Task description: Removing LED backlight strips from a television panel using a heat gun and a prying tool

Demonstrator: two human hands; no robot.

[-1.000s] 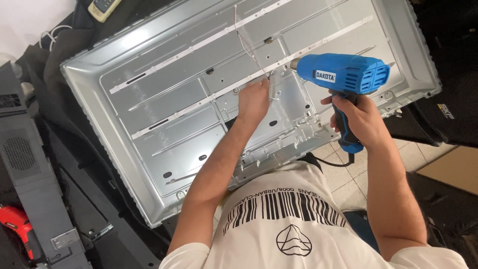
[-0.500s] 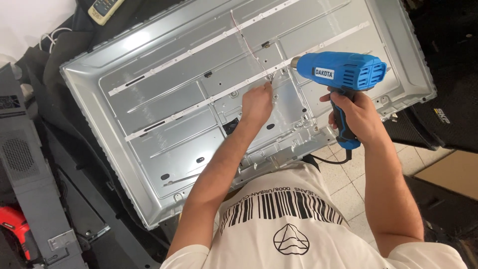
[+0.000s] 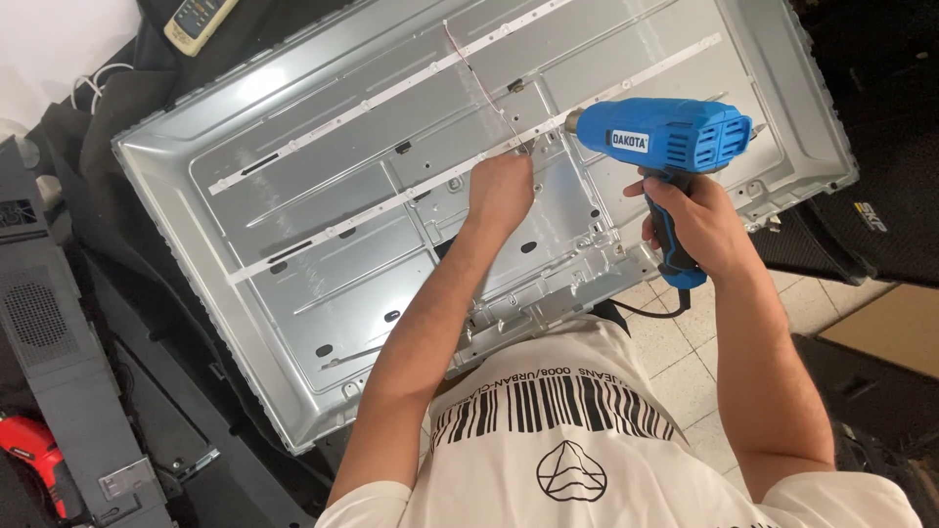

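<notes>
One big grey metal panel (image 3: 323, 284) lies flat, tilted across the view. Two long white strips (image 3: 391, 93) run across it. The left hand (image 3: 501, 191) rests on the lower strip (image 3: 391, 205), fingers curled and pinching it near its middle. The right hand (image 3: 696, 223) grips one blue heat gun (image 3: 675, 137) tight by its handle, nozzle pointing at the left hand. One remote (image 3: 199, 22) sits at the top. One red tool (image 3: 39, 460) lies bottom left.

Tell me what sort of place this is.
Probably an electronics repair workshop. A stripped television back panel with LED backlight strips lies open; the right hand grips a blue heat gun, the left hand rests on a strip, and dark casing parts lie around.
</notes>
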